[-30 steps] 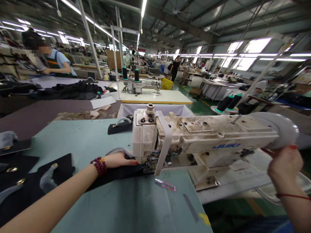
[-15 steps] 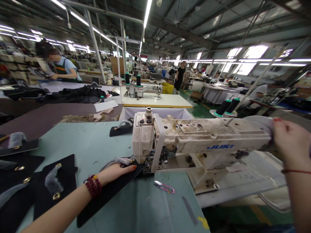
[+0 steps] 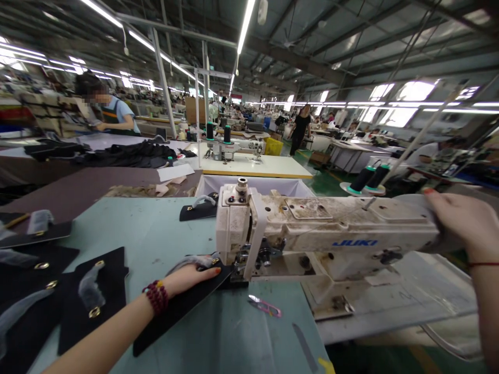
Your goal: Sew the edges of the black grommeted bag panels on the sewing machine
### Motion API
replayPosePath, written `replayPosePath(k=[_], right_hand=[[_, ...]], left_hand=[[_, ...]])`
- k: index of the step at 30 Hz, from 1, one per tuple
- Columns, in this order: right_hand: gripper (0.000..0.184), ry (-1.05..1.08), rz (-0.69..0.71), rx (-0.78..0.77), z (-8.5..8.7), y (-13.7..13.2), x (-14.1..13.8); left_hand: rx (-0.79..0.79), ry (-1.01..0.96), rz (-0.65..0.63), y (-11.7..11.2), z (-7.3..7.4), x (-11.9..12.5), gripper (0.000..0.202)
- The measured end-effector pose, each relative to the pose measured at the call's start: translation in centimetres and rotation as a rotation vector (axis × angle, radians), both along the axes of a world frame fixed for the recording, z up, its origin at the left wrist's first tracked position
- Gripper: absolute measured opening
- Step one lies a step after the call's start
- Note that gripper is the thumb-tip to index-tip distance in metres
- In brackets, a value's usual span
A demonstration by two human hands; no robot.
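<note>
Our left hand (image 3: 189, 278) lies on a black panel (image 3: 179, 311), thumb stretched toward the needle end of the sewing machine (image 3: 351, 223). Left grip: thumb on top, other fingers mostly hidden, so we can't tell how far closed it is. The panel sits on the green surface (image 3: 234, 337), slanting up to the needle area; can't tell if its tip is under the foot. Its plastic-wrapped handle (image 3: 177, 264) shows just behind our hand.

Our right hand (image 3: 460, 215) is on the handwheel (image 3: 413, 200) at the machine's far right end, palm down over it. Right grip: fingertips partly hidden, closure can't be read.

Pink-handled snips (image 3: 266, 306) lie on the surface just right of the needle end, nearer us. More panels with wrapped handles and brass eyelets lie to our left, nearest one here (image 3: 116, 291). Two dark thread spools (image 3: 360, 179) stand behind the machine.
</note>
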State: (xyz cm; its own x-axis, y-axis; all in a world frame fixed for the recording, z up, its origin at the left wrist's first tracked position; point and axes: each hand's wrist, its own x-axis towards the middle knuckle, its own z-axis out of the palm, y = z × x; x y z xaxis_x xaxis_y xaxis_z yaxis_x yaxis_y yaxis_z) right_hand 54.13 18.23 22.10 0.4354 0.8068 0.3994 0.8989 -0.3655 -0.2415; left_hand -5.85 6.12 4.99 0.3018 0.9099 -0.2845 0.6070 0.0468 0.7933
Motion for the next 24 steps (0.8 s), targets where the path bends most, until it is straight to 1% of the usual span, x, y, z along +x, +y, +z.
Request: replayPosePath(k=[1, 2, 4, 5, 6, 7, 8, 9, 10, 11, 12, 13, 15, 16, 17, 18, 20, 21, 24], right_hand=[[0.042, 0.029, -0.034, 0.045, -0.9, -0.4, -0.7], [0.040, 0.058, -0.081, 0.159, -2.6, -1.3, -1.5], [0.036, 0.104, -0.171, 0.460, -7.3, -3.9, -3.1], [0.033, 0.126, -0.185, 0.528, -9.7, -5.3, -3.8], [0.029, 0.147, -0.167, 0.547, -11.8, -6.5, -4.2], [0.026, 0.162, -0.136, 0.534, -13.4, -7.5, -4.4], [0.025, 0.171, -0.093, 0.506, -14.4, -8.1, -4.3], [0.026, 0.175, -0.060, 0.495, -14.6, -8.4, -4.0], [0.027, 0.167, -0.055, 0.505, -14.3, -8.3, -3.6], [0.027, 0.147, -0.071, 0.525, -13.3, -7.9, -3.1], [0.028, 0.121, -0.103, 0.545, -12.0, -7.4, -2.6], [0.028, 0.096, -0.134, 0.556, -10.4, -6.7, -2.2], [0.028, 0.064, -0.170, 0.512, -6.9, -5.3, -1.9], [0.029, 0.066, -0.167, 0.447, -5.4, -4.7, -2.0], [0.029, 0.077, -0.155, 0.370, -4.1, -4.1, -2.2], [0.029, 0.086, -0.144, 0.300, -3.0, -3.7, -2.6], [0.032, 0.095, -0.144, 0.209, -2.0, -3.3, -3.3], [0.034, 0.099, -0.151, 0.195, -1.9, -3.3, -3.6], [0.041, 0.092, -0.184, 0.182, -2.0, -3.6, -4.0]], left_hand=[[0.007, 0.003, 0.004, 0.1, -0.3, 0.0, 0.061], [0.015, 0.005, 0.009, 0.2, -0.7, 0.0, 0.062], [0.026, 0.017, 0.030, -0.1, -1.5, 0.1, 0.066], [0.027, 0.033, 0.047, -0.4, -1.8, 0.1, 0.066], [0.028, 0.057, 0.065, -1.0, -2.1, 0.1, 0.065], [0.037, 0.091, 0.081, -1.8, -2.3, 0.1, 0.064], [0.056, 0.134, 0.096, -2.7, -2.2, 0.1, 0.063], [0.084, 0.179, 0.099, -3.6, -1.9, 0.0, 0.060], [0.124, 0.227, 0.094, -4.3, -1.4, -0.2, 0.057], [0.165, 0.265, 0.079, -4.7, -0.7, -0.4, 0.052], [0.205, 0.281, 0.045, -4.7, 0.1, -0.6, 0.047], [0.247, 0.272, 0.021, -4.2, 1.0, -0.7, 0.043], [0.289, 0.184, -0.062, -2.0, 2.7, -0.7, 0.042], [0.257, 0.117, -0.135, -0.5, 3.4, -0.5, 0.043], [0.185, 0.050, -0.231, 1.0, 3.8, -0.2, 0.045], [0.115, -0.002, -0.317, 2.4, 4.0, 0.2, 0.046], [0.019, -0.063, -0.430, 4.4, 4.0, 1.1, 0.045], [0.000, -0.078, -0.455, 4.9, 3.9, 1.4, 0.044], [-0.035, -0.132, -0.456, 5.1, 3.2, 2.0, 0.048]])
